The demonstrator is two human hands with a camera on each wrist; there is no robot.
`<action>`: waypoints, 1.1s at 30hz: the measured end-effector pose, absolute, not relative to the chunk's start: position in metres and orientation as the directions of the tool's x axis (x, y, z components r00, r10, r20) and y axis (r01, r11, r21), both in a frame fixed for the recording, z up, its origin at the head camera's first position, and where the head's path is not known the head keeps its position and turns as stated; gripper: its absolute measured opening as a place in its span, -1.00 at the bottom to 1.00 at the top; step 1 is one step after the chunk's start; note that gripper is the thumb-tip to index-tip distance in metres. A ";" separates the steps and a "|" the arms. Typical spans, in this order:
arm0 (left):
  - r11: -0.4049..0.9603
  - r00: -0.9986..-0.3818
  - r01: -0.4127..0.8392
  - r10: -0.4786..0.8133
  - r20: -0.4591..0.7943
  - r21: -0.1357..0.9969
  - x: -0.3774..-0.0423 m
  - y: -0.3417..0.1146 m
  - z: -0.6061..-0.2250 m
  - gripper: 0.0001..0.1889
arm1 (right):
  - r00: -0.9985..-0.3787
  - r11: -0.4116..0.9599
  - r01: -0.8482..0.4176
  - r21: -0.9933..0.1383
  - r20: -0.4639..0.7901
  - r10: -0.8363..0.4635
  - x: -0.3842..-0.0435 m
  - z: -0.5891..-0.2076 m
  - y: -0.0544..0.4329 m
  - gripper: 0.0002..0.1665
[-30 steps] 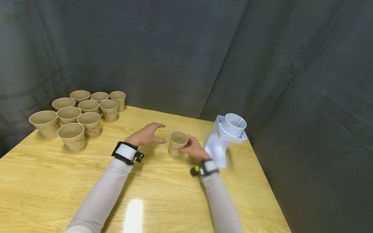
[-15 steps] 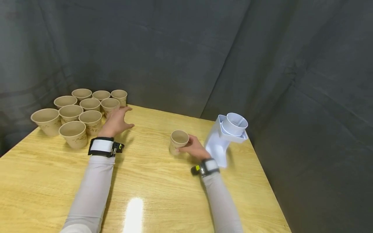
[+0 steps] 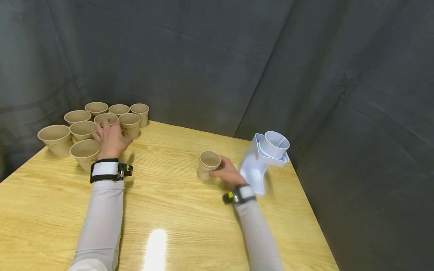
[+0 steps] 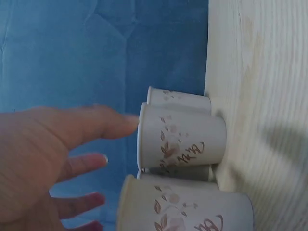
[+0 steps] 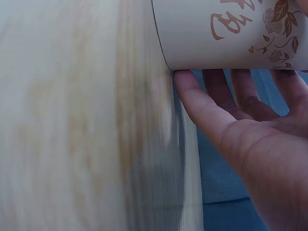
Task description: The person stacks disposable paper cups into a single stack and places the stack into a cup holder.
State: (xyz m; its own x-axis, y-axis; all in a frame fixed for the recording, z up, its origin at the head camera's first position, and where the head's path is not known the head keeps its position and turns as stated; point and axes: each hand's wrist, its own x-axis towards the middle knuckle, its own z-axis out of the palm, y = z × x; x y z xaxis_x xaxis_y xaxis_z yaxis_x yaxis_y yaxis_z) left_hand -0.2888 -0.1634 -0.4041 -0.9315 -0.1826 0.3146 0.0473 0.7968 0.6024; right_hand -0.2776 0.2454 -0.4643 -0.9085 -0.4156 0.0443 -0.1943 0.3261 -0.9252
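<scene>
My left hand [image 3: 112, 143] is over the right side of a group of beige paper cups [image 3: 55, 140], hiding one of them. In the left wrist view, its thumb and fingers [image 4: 84, 166] are spread, with the thumb tip by the rim of a flower-printed cup [image 4: 185, 137]. A nearer cup [image 4: 187, 209] stands below that one, clear of the fingers. My right hand [image 3: 228, 172] holds a small stack of nested paper cups [image 3: 205, 171] upright at mid-table. Seen from the right wrist, the thumb [image 5: 207, 108] touches the cup's side [image 5: 226, 36] near its base.
A white plastic stand [image 3: 252, 177] with a round cylinder [image 3: 274, 145] on top is just right of my right hand. Dark cloth [image 3: 190, 67] hangs behind and right of the wooden table [image 3: 183, 218]. The other cups stand close together at the back left.
My left hand has moved left, away from the stack at mid-table, and over the cup group. The right hand and its stacked cups have stayed in place.
</scene>
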 end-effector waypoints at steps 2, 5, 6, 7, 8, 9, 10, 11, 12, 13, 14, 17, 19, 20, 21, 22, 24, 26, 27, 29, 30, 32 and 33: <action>0.785 -0.933 0.019 -0.208 0.293 0.619 -0.289 -0.166 -0.406 -0.38 | -0.910 0.329 -0.194 -0.924 0.043 -0.413 -0.277 -0.464 0.246 -0.24; 0.778 -0.938 -0.006 -0.222 0.266 0.628 -0.288 -0.167 -0.408 -0.47 | -0.912 0.334 -0.185 -0.924 0.034 -0.410 -0.277 -0.463 0.247 -0.24; 0.780 -0.940 -0.010 -0.221 0.261 0.626 -0.288 -0.166 -0.408 -0.50 | -0.912 0.334 -0.180 -0.925 0.030 -0.408 -0.277 -0.463 0.247 -0.24; 0.780 -0.941 -0.012 -0.221 0.257 0.626 -0.287 -0.166 -0.408 -0.52 | -0.912 0.336 -0.175 -0.925 0.025 -0.409 -0.277 -0.463 0.247 -0.24; 0.784 -0.941 -0.014 -0.221 0.258 0.621 -0.287 -0.166 -0.408 -0.54 | -0.913 0.339 -0.170 -0.925 0.019 -0.408 -0.277 -0.463 0.247 -0.24; 0.788 -0.941 -0.015 -0.220 0.259 0.616 -0.286 -0.166 -0.408 -0.55 | -0.914 0.341 -0.164 -0.926 0.012 -0.406 -0.277 -0.463 0.247 -0.23; 0.793 -0.941 -0.015 -0.217 0.260 0.609 -0.286 -0.165 -0.408 -0.55 | -0.914 0.342 -0.159 -0.926 0.007 -0.406 -0.277 -0.462 0.247 -0.23; 0.797 -0.942 -0.015 -0.214 0.260 0.604 -0.285 -0.165 -0.408 -0.55 | -0.914 0.345 -0.155 -0.926 0.001 -0.406 -0.276 -0.461 0.247 -0.23; 0.801 -0.943 -0.015 -0.211 0.259 0.598 -0.285 -0.165 -0.409 -0.55 | -0.913 0.345 -0.153 -0.926 -0.002 -0.409 -0.274 -0.457 0.246 -0.23; 0.803 -0.944 -0.015 -0.208 0.257 0.596 -0.285 -0.164 -0.408 -0.55 | -0.911 0.349 -0.153 -0.925 -0.005 -0.412 -0.272 -0.454 0.246 -0.23; 0.805 -0.945 -0.015 -0.205 0.256 0.593 -0.284 -0.164 -0.408 -0.55 | -0.910 0.351 -0.153 -0.924 -0.007 -0.414 -0.270 -0.451 0.246 -0.23; 0.806 -0.951 -0.016 -0.196 0.241 0.591 -0.284 -0.163 -0.408 -0.57 | -0.906 0.356 -0.154 -0.922 -0.012 -0.423 -0.264 -0.442 0.244 -0.24; 0.808 -0.954 -0.018 -0.190 0.232 0.588 -0.284 -0.163 -0.408 -0.62 | -0.906 0.356 -0.153 -0.922 -0.013 -0.423 -0.262 -0.438 0.244 -0.24; 0.808 -0.955 -0.019 -0.189 0.228 0.589 -0.284 -0.163 -0.408 -0.65 | -0.906 0.357 -0.151 -0.922 -0.015 -0.423 -0.261 -0.437 0.243 -0.25; 0.808 -0.956 -0.021 -0.189 0.225 0.589 -0.284 -0.163 -0.408 -0.69 | -0.906 0.357 -0.152 -0.922 -0.014 -0.422 -0.261 -0.436 0.243 -0.25; 0.807 -0.956 -0.022 -0.189 0.223 0.590 -0.284 -0.163 -0.408 -0.73 | -0.907 0.360 -0.154 -0.920 -0.014 -0.422 -0.260 -0.436 0.243 -0.26; 0.804 -0.956 -0.025 -0.193 0.221 0.593 -0.283 -0.163 -0.408 -0.78 | -0.907 0.367 -0.155 -0.917 -0.015 -0.420 -0.260 -0.435 0.243 -0.26; 0.802 -0.955 -0.028 -0.198 0.221 0.597 -0.283 -0.163 -0.408 -0.77 | -0.907 0.377 -0.156 -0.913 -0.018 -0.420 -0.260 -0.436 0.243 -0.26; 0.802 -0.955 -0.029 -0.198 0.220 0.597 -0.282 -0.163 -0.407 -0.76 | -0.907 0.380 -0.156 -0.912 -0.019 -0.420 -0.260 -0.436 0.243 -0.26; 0.805 -0.957 -0.031 -0.195 0.216 0.593 -0.282 -0.162 -0.407 -0.69 | -0.907 0.382 -0.154 -0.911 -0.022 -0.420 -0.260 -0.436 0.243 -0.26; 0.807 -0.958 -0.031 -0.192 0.212 0.590 -0.282 -0.162 -0.407 -0.65 | -0.907 0.380 -0.155 -0.912 -0.021 -0.420 -0.261 -0.436 0.243 -0.27; 0.803 -0.964 -0.027 -0.178 0.197 0.596 -0.282 -0.162 -0.406 -0.57 | -0.907 0.377 -0.155 -0.913 -0.020 -0.421 -0.261 -0.437 0.243 -0.28; 0.804 -0.970 -0.018 -0.160 0.186 0.595 -0.282 -0.162 -0.406 -0.53 | -0.906 0.375 -0.157 -0.914 -0.017 -0.422 -0.261 -0.437 0.243 -0.28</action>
State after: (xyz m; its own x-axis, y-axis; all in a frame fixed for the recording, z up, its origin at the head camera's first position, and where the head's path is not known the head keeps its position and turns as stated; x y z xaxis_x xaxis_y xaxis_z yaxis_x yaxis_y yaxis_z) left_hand -0.2820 -0.1621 -0.4057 -0.9695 -0.1596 0.1858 -0.0184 0.8038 0.5947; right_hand -0.2607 0.2425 -0.4366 -0.9063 -0.4224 -0.0173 -0.1573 0.3749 -0.9136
